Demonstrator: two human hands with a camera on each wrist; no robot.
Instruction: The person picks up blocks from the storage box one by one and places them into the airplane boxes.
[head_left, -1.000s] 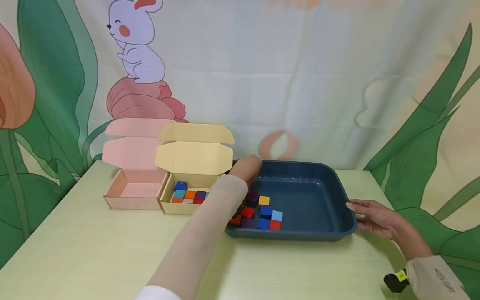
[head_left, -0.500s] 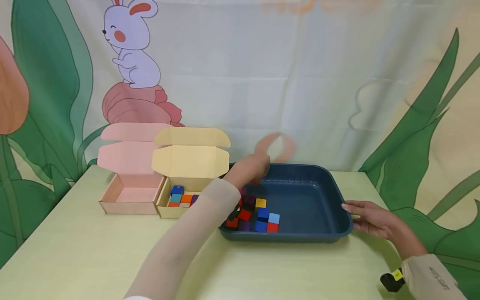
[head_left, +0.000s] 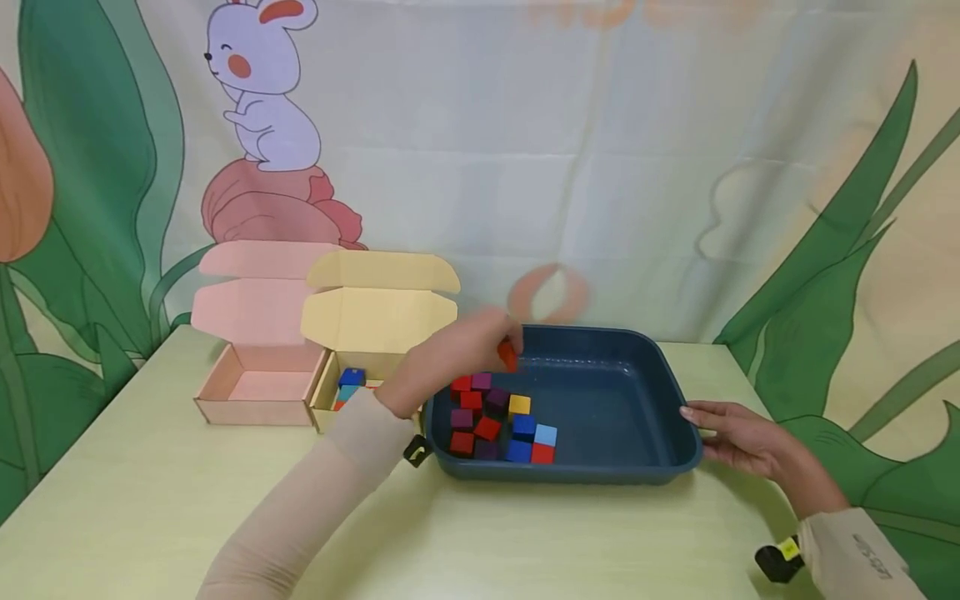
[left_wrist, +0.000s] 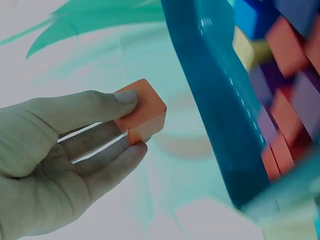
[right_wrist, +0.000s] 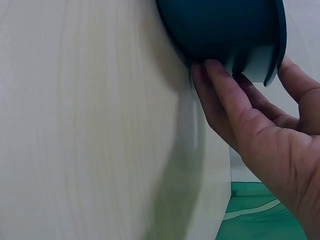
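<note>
Between thumb and fingertips, my left hand pinches an orange-red cube. In the head view that hand hangs over the left back part of a dark blue tray, and the cube shows below its fingers. Red, purple, blue and yellow cubes lie in the tray's left half. At the tray's right end my right hand grips the wall, thumb at the rim. In the right wrist view its fingers press the outer side of the tray.
Left of the tray stands a yellow box with its lid up and several cubes inside, partly hidden by my left forearm. A pink box with a raised lid stands beside it. A printed curtain hangs behind the table.
My left hand has risen out of the tray's left part with the orange-red cube, which now shows below the fingers. Its forearm has swung left, uncovering more cubes. The right hand keeps its grip.
</note>
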